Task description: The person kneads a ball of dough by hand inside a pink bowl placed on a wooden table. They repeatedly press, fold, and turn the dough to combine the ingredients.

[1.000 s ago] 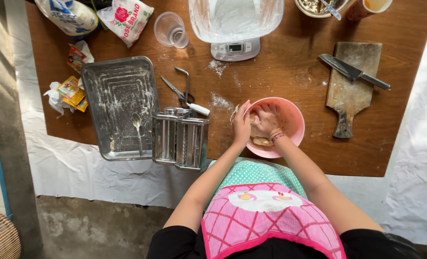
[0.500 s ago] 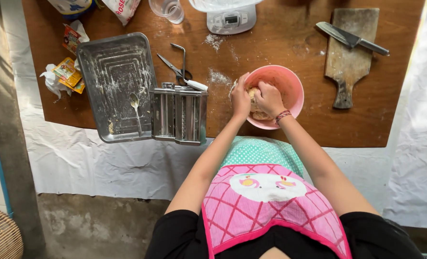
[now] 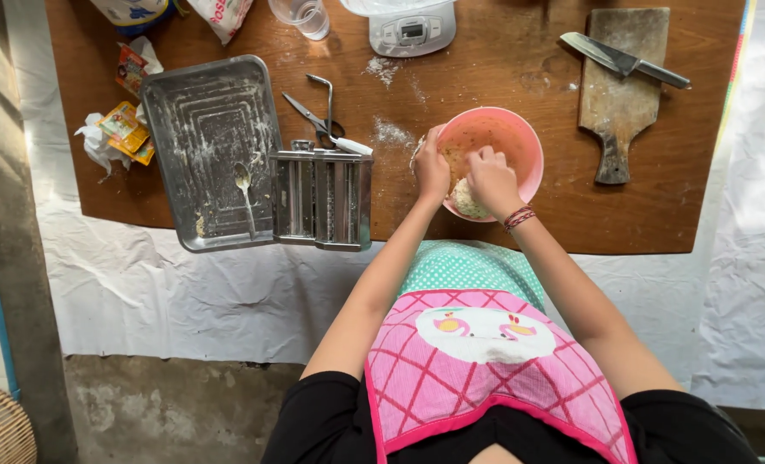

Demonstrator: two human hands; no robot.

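Observation:
A pink bowl [image 3: 520,142] sits on the brown wooden table [image 3: 502,69] just in front of me. Inside it lies a pale lump of dough [image 3: 466,199]. My right hand [image 3: 490,179] is in the bowl, fingers curled down onto the dough. My left hand [image 3: 431,167] grips the bowl's left rim. A red bracelet circles my right wrist.
A metal pasta roller [image 3: 322,199] stands left of the bowl, beside a floured metal tray [image 3: 210,129] holding a spoon [image 3: 244,191]. Scissors [image 3: 315,116] lie behind the roller. A knife [image 3: 623,60] rests on a wooden board [image 3: 618,94] at right. A scale [image 3: 412,30], cup and bags line the far edge.
The view has shifted, so the table appears higher in the frame. Both hands stay at the bowl, the right one pressing lower onto the dough.

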